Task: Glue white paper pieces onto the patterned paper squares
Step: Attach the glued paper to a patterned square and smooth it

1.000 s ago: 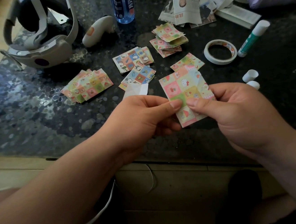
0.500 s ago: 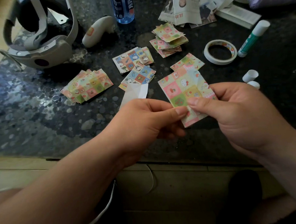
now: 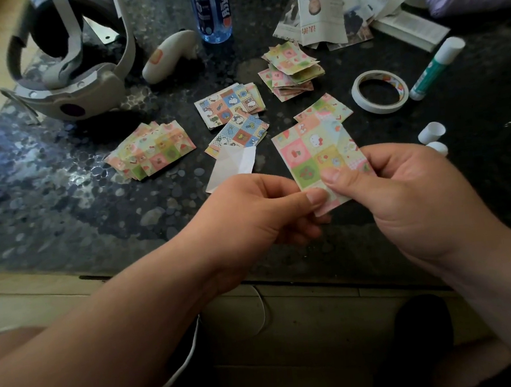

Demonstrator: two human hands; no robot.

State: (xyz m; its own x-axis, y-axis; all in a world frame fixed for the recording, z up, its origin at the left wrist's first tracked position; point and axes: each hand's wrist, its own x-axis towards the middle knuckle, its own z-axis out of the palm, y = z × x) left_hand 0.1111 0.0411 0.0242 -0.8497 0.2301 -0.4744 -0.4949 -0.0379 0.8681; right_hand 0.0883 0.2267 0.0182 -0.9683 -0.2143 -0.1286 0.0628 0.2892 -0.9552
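**Pinching one square in both hands**

Nearest, at 6 o'clock: gripping the square (image 3: 312,150) by its near corner, left hand (image 3: 255,205) from 9 o'clock, right hand (image 3: 404,191) from 3 o'clock, thumbs on top, above the table (image 3: 44,182). Just past the left hand, at 11 o'clock: white piece (image 3: 233,167) flat, far edge against a blue stack (image 3: 237,134). At 9 o'clock: pink stack (image 3: 150,150). At 3 o'clock: caps (image 3: 432,132). Farther, toward 1 o'clock: tape (image 3: 379,91), then glue stick (image 3: 435,66). Farthest, at 12 o'clock: bottle (image 3: 209,7); at 10 o'clock: headset (image 3: 70,70).

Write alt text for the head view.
A left hand and a right hand pinch one patterned paper square over a table. Patterned stacks, a white paper piece, a tape roll and a glue stick lie beyond.
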